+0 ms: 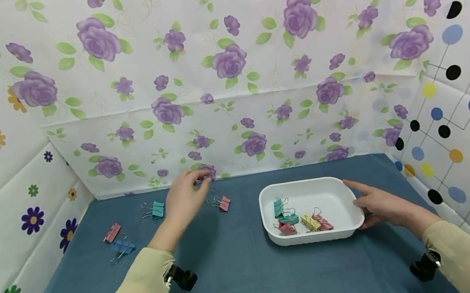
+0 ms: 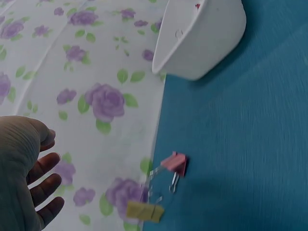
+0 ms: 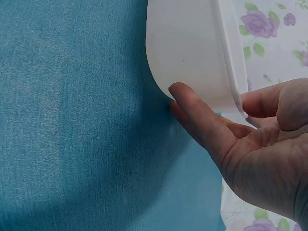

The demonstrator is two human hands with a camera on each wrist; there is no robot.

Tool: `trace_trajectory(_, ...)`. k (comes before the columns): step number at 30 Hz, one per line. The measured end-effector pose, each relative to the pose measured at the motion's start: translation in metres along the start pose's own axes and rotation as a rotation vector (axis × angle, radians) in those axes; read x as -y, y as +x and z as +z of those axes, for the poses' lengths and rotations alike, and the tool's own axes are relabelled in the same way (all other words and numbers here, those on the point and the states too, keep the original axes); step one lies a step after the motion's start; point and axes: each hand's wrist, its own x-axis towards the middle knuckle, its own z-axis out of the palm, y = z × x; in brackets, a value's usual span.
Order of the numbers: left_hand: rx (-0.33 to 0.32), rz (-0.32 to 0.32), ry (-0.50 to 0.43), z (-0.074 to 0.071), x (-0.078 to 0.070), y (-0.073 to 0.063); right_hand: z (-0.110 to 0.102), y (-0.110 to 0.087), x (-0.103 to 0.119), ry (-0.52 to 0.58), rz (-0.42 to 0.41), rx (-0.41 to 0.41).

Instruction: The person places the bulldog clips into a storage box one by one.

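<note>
My left hand hovers over the back of the table with its fingers loosely bent and nothing between them. Close by lie a pink binder clip and a yellow binder clip, the latter mostly hidden behind that hand in the head view. At the right, my right hand holds the end of a white tray, thumb and fingers spread against its wall and rim. Inside the tray are teal binder clips, a yellow binder clip and pink-red binder clips.
On the left of the blue-covered table lie a teal binder clip, a red-pink binder clip and a blue binder clip. A flowered cloth hangs along the back edge, with patterned cloths at both sides.
</note>
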Motion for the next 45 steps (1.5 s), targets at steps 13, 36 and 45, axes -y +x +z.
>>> trace_trajectory(13, -0.019, -0.061, 0.071, -0.022, 0.033, -0.008, -0.001, 0.000, -0.004, 0.009, -0.008, 0.007)
trace_trajectory(36, 0.021, -0.173, 0.135, -0.056, 0.078, -0.028, 0.000, -0.002, 0.002, 0.000, -0.003, 0.002)
trace_trajectory(45, 0.039, -0.220, 0.154, -0.068, 0.089, -0.031, 0.001, -0.002, 0.001, -0.005, -0.008, 0.003)
